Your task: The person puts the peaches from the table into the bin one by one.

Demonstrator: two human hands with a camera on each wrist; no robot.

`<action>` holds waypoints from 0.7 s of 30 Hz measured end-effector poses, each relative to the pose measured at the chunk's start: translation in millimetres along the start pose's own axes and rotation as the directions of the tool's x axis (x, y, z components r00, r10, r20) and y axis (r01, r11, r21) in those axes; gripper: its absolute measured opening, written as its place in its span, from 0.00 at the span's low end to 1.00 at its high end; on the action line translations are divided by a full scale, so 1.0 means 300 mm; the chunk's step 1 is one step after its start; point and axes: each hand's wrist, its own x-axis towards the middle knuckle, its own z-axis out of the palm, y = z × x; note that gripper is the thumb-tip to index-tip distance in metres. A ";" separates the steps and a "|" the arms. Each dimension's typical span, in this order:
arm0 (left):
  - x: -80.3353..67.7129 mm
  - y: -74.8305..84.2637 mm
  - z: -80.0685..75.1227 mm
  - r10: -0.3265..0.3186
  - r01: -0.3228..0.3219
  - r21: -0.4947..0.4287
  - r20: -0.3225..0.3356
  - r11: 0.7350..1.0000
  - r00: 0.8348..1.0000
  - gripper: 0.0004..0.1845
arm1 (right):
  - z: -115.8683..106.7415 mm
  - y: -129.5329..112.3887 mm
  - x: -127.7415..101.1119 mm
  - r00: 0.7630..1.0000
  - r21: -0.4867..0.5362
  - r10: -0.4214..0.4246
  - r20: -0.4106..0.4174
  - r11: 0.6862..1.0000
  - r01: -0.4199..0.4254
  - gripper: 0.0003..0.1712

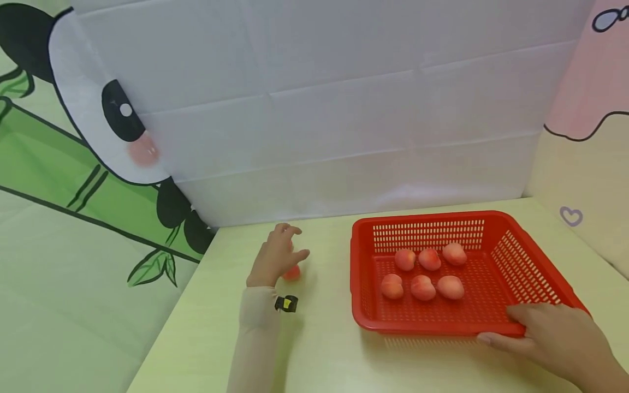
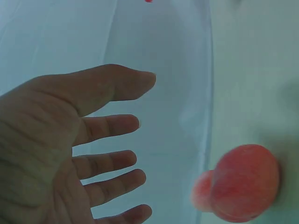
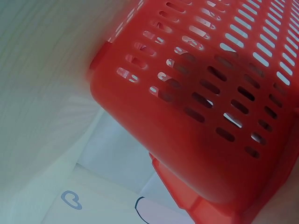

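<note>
My left hand [image 1: 290, 245] hovers over a single pink peach [image 1: 292, 272] lying on the pale green table, left of the basket. In the left wrist view the left hand [image 2: 117, 140] has its fingers spread and straight, and the peach [image 2: 243, 184] lies apart from them, untouched. A red slotted plastic basket [image 1: 422, 218] sits on the table's right half with several peaches [image 1: 425, 273] inside in two rows. My right hand [image 1: 540, 333] grips the basket's near right corner, thumb along the front edge. The right wrist view is filled by the basket wall [image 3: 187, 140].
A white sheet [image 1: 344, 109] hangs upright along the table's far edge. Cartoon-printed fabric covers the left side [image 1: 73, 218] and the right side [image 1: 589, 164]. The table [image 1: 319, 349] drops off at its left edge near my forearm.
</note>
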 end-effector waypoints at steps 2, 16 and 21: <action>0.005 -0.036 0.021 -0.031 0.032 -0.020 0.044 0.999 0.999 0.30 | 0.000 0.001 0.001 1.000 0.001 -0.006 -0.002 1.000 0.006 0.34; 0.005 -0.179 0.106 -0.049 0.077 -0.138 0.194 0.987 0.980 0.25 | 0.002 0.003 0.000 0.999 0.002 -0.002 0.034 1.000 0.002 0.35; 0.011 -0.198 0.116 -0.003 0.025 -0.112 0.194 0.993 0.981 0.16 | 0.001 0.004 0.005 0.999 -0.006 0.001 0.043 1.000 -0.001 0.39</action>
